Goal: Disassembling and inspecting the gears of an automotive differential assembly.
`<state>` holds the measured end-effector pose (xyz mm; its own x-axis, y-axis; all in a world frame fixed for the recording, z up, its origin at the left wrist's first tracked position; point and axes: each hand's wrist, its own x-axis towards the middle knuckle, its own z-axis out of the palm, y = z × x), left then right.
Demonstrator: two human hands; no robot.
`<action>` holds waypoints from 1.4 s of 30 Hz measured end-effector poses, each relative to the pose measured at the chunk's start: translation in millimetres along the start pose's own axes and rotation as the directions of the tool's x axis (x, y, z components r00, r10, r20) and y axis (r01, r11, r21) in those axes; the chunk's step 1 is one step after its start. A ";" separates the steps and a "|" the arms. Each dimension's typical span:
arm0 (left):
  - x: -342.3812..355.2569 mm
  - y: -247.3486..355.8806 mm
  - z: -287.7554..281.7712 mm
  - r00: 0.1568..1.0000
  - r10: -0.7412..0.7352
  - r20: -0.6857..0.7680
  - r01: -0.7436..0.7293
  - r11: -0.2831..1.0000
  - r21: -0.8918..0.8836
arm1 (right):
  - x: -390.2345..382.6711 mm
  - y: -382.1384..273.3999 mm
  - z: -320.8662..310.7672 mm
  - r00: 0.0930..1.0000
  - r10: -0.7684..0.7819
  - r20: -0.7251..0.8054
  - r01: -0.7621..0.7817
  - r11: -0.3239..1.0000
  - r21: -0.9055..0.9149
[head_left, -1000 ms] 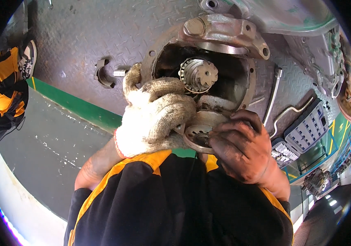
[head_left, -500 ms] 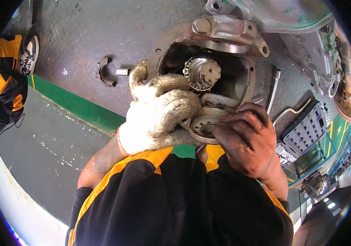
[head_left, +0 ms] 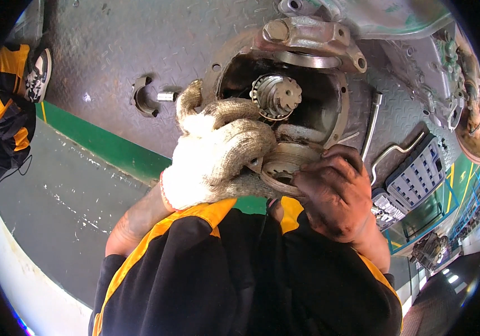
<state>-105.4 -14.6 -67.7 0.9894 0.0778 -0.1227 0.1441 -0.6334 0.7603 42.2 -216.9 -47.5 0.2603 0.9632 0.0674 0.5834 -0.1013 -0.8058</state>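
Low in front of me, a cast metal gear housing [head_left: 338, 120] stands with its mouth toward me. A bevel pinion gear [head_left: 285, 95] sits inside it, with a roller bearing around its base. My right hand [head_left: 335, 190], bare and smeared with grease, is closed on a notched, threaded metal ring [head_left: 276, 171] at the near side of the housing. The ring is tilted, and my fingers cover its right part. My left hand [head_left: 220, 151] wears a white knit glove and curls against the housing's near left side. What it grips is hidden behind the glove; a small metal corner shows beside its fingers.
A half-round bearing cap [head_left: 143, 97] and a short metal socket [head_left: 167, 96] lie left of the housing. To the right are a long wrench [head_left: 372, 126], a bent bar [head_left: 388, 154] and a grey socket case [head_left: 417, 173]. Another person's shoe [head_left: 38, 75] is far left.
The ring has tipped, so its threaded side shows more and its holed face less. My right hand has shifted slightly left with it. My left hand keeps its hold.
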 end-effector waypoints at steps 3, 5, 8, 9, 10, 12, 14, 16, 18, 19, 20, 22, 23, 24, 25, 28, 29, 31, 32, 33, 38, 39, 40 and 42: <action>1.4 0.0 -1.2 0.999 -0.028 0.021 0.029 1.000 -0.010 | 1.6 0.1 -1.8 1.000 -0.001 0.003 0.001 1.000 -0.006; 4.3 1.0 -3.0 0.999 -0.031 0.045 0.032 0.999 -0.008 | 1.4 -0.8 -4.6 1.000 -0.001 0.029 0.002 1.000 -0.020; 5.3 0.6 -4.5 0.999 -0.036 0.017 0.036 0.999 0.012 | 5.2 -3.2 -7.2 0.996 -0.005 0.091 0.009 0.999 -0.043; 7.2 -0.9 -4.5 1.000 -0.011 0.003 0.011 0.999 0.048 | 7.2 -4.9 -9.0 0.992 0.003 0.126 0.005 0.998 -0.063; 8.4 -1.8 -4.5 1.000 0.014 -0.011 -0.013 0.996 0.084 | 8.3 -6.8 -11.0 0.992 0.004 0.124 0.004 0.998 -0.065; 7.5 -2.1 -1.4 1.000 0.007 -0.019 -0.005 0.995 0.095 | 9.8 -10.5 -13.6 0.978 0.002 0.207 0.022 0.993 -0.114; 6.9 -1.3 -1.5 1.000 -0.002 -0.029 0.005 0.994 0.108 | 14.2 -12.4 -11.1 0.987 -0.016 0.162 0.037 0.991 -0.129; 7.4 0.4 -3.6 1.000 -0.012 0.000 0.012 0.998 0.058 | 14.9 -11.8 -10.4 0.993 -0.033 0.117 0.050 0.988 -0.145; 7.8 0.8 -3.5 1.000 0.005 -0.012 -0.005 0.998 0.061 | 11.3 -8.7 -11.1 0.987 -0.008 0.162 0.026 0.993 -0.114; 8.1 1.1 -3.2 1.000 0.023 -0.021 -0.021 0.998 0.064 | 11.0 -7.6 -11.0 0.987 -0.007 0.162 0.026 0.993 -0.117; 8.3 1.8 -2.4 0.999 0.025 -0.023 -0.024 0.998 0.063 | 11.2 -6.2 -10.7 0.989 0.039 0.143 -0.028 0.996 -0.079; 6.9 4.5 -0.9 1.000 0.023 -0.003 -0.022 0.991 0.130 | 7.9 -0.5 -11.1 0.990 0.110 0.083 -0.112 0.994 0.012; 6.7 6.1 -1.8 1.000 0.023 -0.005 -0.022 0.991 0.133 | 2.9 5.7 -12.0 0.991 0.108 0.082 -0.109 0.994 0.012; 8.1 8.0 -3.0 1.000 0.022 0.007 -0.023 0.992 0.123 | -4.4 11.8 -13.0 0.992 0.088 0.096 -0.091 0.995 0.029; 9.1 9.3 -3.4 1.000 0.022 0.020 -0.025 0.993 0.113 | -10.9 15.5 -12.3 0.992 0.068 0.108 -0.074 0.996 0.046; 8.7 9.4 0.9 0.999 0.030 -0.038 -0.025 0.993 0.117 | -11.3 14.5 -10.6 0.989 0.070 0.128 -0.067 0.997 -0.024; 9.0 9.1 1.4 0.999 0.035 -0.037 -0.031 0.992 0.120 | -8.2 12.3 -12.1 0.985 0.072 0.154 -0.064 0.996 -0.057; 7.7 7.7 1.4 0.998 0.042 -0.041 -0.036 0.989 0.140 | -1.1 7.7 -16.3 0.982 0.059 0.179 -0.044 0.995 -0.087; 8.3 8.1 2.3 0.998 0.043 -0.040 -0.036 0.988 0.149 | 2.2 5.6 -19.2 0.977 0.050 0.209 -0.026 0.993 -0.118; 8.1 9.5 -0.3 0.998 0.032 -0.052 -0.024 0.990 0.140 | 7.4 0.5 -20.3 0.980 0.038 0.196 -0.017 0.994 -0.108; 2.5 7.8 2.6 0.997 -0.001 -0.074 0.006 0.998 0.063 | 18.7 -16.0 -5.9 0.987 -0.013 0.161 0.016 1.000 -0.015; 2.8 8.5 0.4 0.997 0.003 -0.079 0.003 0.997 0.076 | 17.6 -15.2 -2.6 0.991 -0.009 0.132 0.004 0.999 0.041; 3.2 9.6 -2.4 0.998 0.011 -0.059 -0.007 0.998 0.055 | 14.4 -9.6 -4.1 0.986 0.025 0.164 -0.037 0.997 0.071; 2.4 4.8 3.3 0.997 0.044 -0.060 -0.046 0.998 -0.037 | 9.8 -0.8 -5.6 0.988 0.084 0.128 -0.092 0.994 0.059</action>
<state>-102.3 -20.0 -66.5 0.9941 0.0959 -0.0512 0.0992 -0.6071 0.7884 48.6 -208.8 -42.9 0.2080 0.9752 -0.0763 0.5101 -0.1747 -0.8422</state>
